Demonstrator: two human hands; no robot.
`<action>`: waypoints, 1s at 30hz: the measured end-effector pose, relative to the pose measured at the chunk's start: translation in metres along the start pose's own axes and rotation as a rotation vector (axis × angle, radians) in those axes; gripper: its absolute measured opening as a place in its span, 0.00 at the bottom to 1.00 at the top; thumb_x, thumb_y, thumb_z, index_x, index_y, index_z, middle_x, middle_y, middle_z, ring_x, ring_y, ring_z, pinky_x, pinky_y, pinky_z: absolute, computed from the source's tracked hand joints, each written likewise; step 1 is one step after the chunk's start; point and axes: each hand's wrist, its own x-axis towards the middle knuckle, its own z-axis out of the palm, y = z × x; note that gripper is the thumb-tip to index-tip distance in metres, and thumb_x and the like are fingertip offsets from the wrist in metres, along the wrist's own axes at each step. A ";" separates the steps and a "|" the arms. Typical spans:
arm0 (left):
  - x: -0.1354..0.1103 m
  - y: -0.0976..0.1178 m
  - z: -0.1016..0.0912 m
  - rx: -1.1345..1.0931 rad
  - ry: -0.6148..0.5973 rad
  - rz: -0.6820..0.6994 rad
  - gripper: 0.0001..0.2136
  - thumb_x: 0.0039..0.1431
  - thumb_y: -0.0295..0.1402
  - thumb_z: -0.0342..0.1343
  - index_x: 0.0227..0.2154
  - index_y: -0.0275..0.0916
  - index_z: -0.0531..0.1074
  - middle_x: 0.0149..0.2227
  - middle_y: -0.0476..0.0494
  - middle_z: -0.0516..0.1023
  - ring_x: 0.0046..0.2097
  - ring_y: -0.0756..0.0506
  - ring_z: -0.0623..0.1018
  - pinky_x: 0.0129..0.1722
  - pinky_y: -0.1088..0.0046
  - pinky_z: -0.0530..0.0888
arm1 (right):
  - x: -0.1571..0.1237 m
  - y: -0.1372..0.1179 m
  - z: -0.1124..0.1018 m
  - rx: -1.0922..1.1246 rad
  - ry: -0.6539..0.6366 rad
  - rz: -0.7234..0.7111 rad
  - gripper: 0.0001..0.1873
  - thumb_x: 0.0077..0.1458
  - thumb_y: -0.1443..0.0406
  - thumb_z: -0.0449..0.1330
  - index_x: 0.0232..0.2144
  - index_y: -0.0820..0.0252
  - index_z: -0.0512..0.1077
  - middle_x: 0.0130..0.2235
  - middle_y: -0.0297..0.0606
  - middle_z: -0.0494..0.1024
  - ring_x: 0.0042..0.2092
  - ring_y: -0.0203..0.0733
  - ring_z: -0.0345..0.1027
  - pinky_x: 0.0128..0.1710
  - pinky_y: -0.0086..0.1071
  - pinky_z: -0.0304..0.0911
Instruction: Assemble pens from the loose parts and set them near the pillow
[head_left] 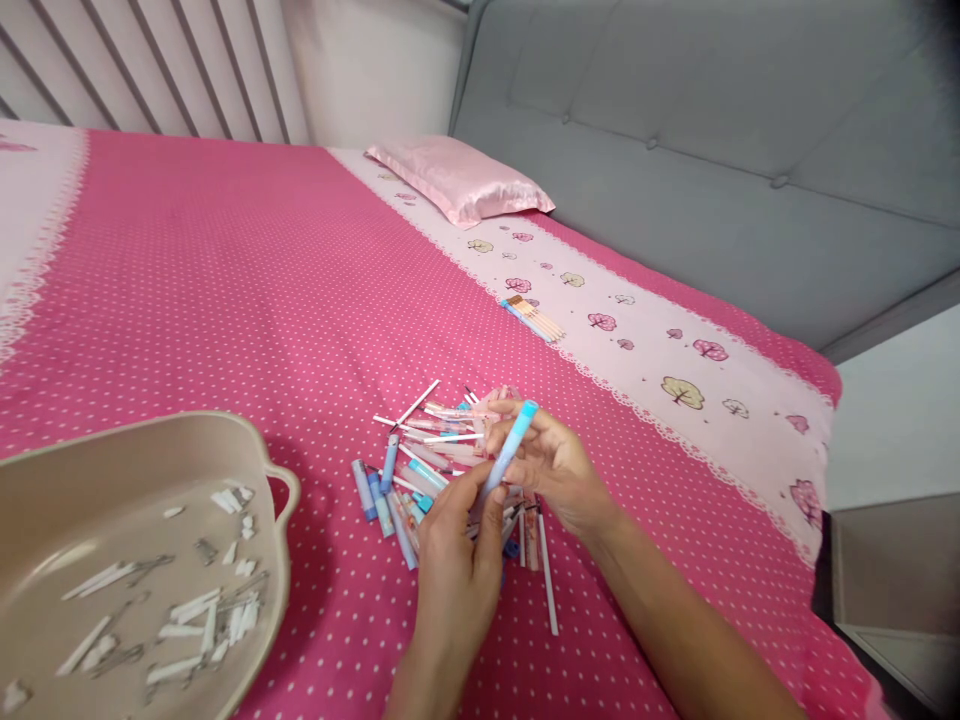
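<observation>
Both hands meet over a heap of pens and pen parts [420,460] on the pink dotted bedsheet [247,300]. A light blue pen [510,448] points up and to the right between them. My left hand [454,560] pinches its lower end with fingers closed. My right hand [551,465] holds its upper part, fingers curled around it. The heap holds blue and pink barrels, caps and thin white refills, partly hidden under my hands.
A beige tray [281,480] with white tubes and small metal parts lies at the lower left. A small bundle of pens [534,318] rests farther up the bed. A pink pillow [457,178] lies by the grey padded headboard [712,150]. The bed's edge runs down the right side.
</observation>
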 end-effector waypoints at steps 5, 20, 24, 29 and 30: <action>0.000 0.006 0.001 -0.082 -0.037 -0.042 0.15 0.63 0.38 0.47 0.46 0.39 0.72 0.39 0.43 0.79 0.40 0.44 0.77 0.41 0.70 0.72 | -0.001 -0.001 -0.002 0.024 -0.040 0.025 0.25 0.55 0.58 0.60 0.54 0.54 0.64 0.45 0.42 0.76 0.47 0.45 0.70 0.43 0.38 0.67; -0.001 0.007 0.000 -0.045 -0.056 -0.032 0.15 0.63 0.38 0.47 0.46 0.38 0.73 0.39 0.42 0.80 0.41 0.44 0.78 0.41 0.69 0.72 | 0.000 0.001 -0.004 0.023 0.019 0.029 0.21 0.48 0.64 0.67 0.46 0.55 0.71 0.34 0.36 0.80 0.34 0.37 0.74 0.32 0.30 0.69; -0.001 0.003 0.000 -0.034 -0.018 -0.037 0.11 0.60 0.38 0.51 0.40 0.39 0.74 0.38 0.44 0.80 0.39 0.45 0.79 0.41 0.70 0.72 | 0.001 0.000 -0.003 0.035 0.086 0.043 0.20 0.41 0.66 0.71 0.40 0.57 0.73 0.29 0.33 0.80 0.30 0.35 0.74 0.30 0.26 0.68; -0.001 0.001 0.002 -0.058 0.028 -0.085 0.09 0.57 0.38 0.55 0.32 0.38 0.74 0.32 0.46 0.79 0.34 0.46 0.78 0.38 0.71 0.72 | 0.001 0.000 -0.001 0.051 0.094 0.068 0.21 0.36 0.68 0.72 0.36 0.59 0.73 0.26 0.31 0.79 0.27 0.34 0.74 0.25 0.24 0.67; -0.001 0.001 0.002 -0.052 0.037 -0.087 0.09 0.57 0.38 0.55 0.31 0.38 0.74 0.31 0.46 0.79 0.34 0.46 0.78 0.38 0.71 0.72 | 0.001 0.000 0.000 0.056 0.088 0.070 0.21 0.36 0.69 0.72 0.36 0.59 0.72 0.26 0.31 0.79 0.27 0.34 0.73 0.25 0.24 0.67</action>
